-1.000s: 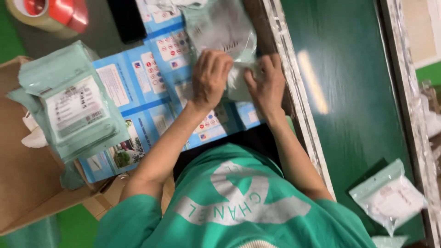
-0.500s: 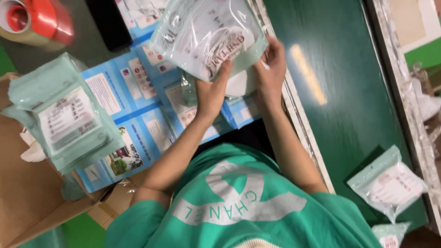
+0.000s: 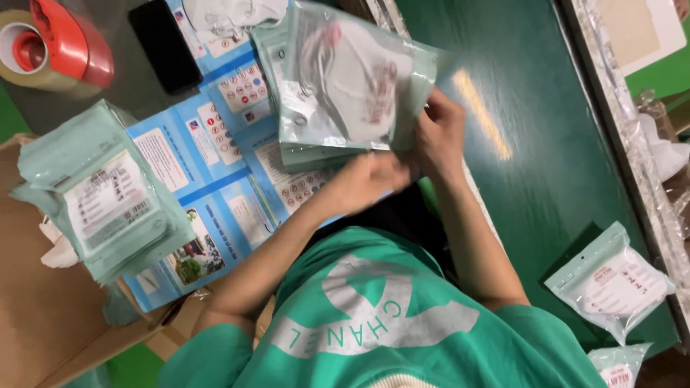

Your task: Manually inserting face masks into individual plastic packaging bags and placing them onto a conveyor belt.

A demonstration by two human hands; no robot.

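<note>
Holding a mint-edged clear pouch [image 3: 352,79] with a white mask inside, raised off the far end of the blue printed sheet [image 3: 215,151] and tilting over it, long axis running roughly along that sheet's far edge. Pinching the pouch's near right corner with the right hand [image 3: 440,136], fingers curling closed around the plastic from the side away from the sheet. Reaching up with the left hand [image 3: 366,179] under the pouch's near edge, over the sheet's right border; motion blur is smearing it, so whether those fingers are gripping the pouch or only brushing it cannot be told. Lying up and slightly left of both hands, the pouch is sitting nearer the right one, which is carrying it. Resting just left of the sheet, a stack of filled mint pouches [image 3: 108,194] on a cardboard box [image 3: 43,309]; lying beyond the sheet's far left corner, a black phone [image 3: 165,47] and a red tape dispenser [image 3: 65,43]; lying well right of the sheet, on the green belt [image 3: 546,144], another sealed pouch [image 3: 611,284]
</note>
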